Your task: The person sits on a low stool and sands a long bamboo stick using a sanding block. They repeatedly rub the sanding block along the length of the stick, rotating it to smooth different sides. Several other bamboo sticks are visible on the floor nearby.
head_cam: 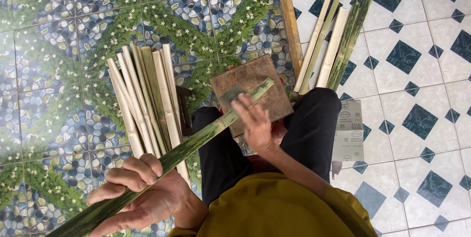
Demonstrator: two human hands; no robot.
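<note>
While the left hand [142, 193] clamps the bamboo strip's [196, 141] near end, the right hand [255, 122] presses sandpaper [230, 95] on it.

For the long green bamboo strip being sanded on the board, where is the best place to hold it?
Probably the near end, from above, where the left hand wraps the bamboo strip. It is long and narrow, its far end propped on the board under the right hand.

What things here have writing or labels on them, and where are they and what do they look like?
Sandpaper sheet: lies flat on the white and dark-blue floor tiles beside the person's right leg; a grey rectangle, back side up, with rows of small dark print and a ragged bottom edge.
Nothing else in view carries a label, sign or screen; the green bamboo strip and the brown board are plain.
</note>
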